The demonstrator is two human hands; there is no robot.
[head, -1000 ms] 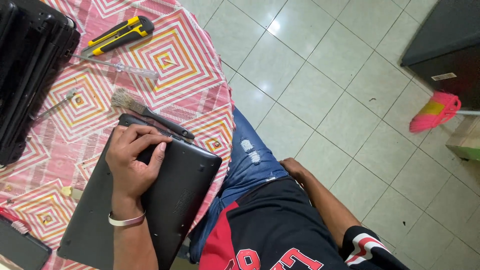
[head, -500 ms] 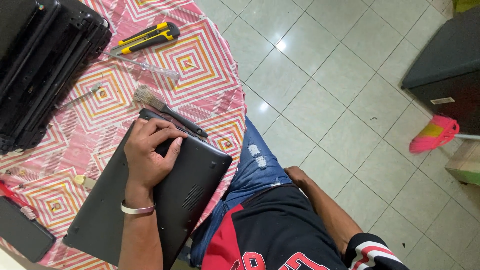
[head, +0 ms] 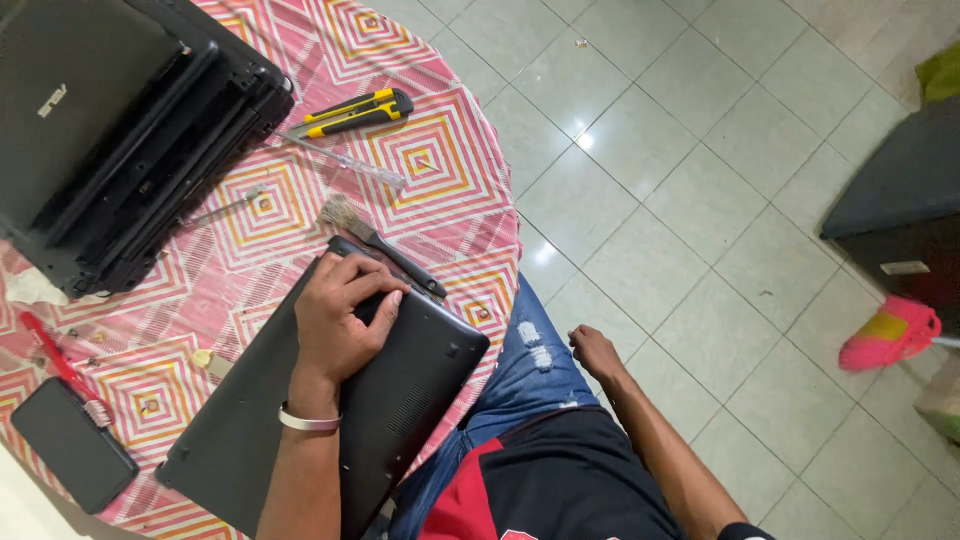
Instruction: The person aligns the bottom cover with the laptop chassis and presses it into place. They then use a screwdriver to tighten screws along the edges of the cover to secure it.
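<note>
Left hand [head: 340, 320] pressed flat, fingers spread, on upturned laptop [head: 330, 420] at near edge of worktop [head: 440, 160]. Right hand [head: 592, 352] rests loose on knee, holding nothing. Looks like base-panel work; next needs a tool: brush [head: 380, 240] just beyond, screwdriver [head: 345, 160], cutter [head: 350, 112] farther.

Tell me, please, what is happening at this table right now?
A seated person presses the left hand flat on a closed black laptop lying underside up on the patterned tablecloth, fingers curled near its far edge. The right hand rests empty by the knee. A brush, a yellow utility knife, a stack of laptops and a phone lie around.
</note>
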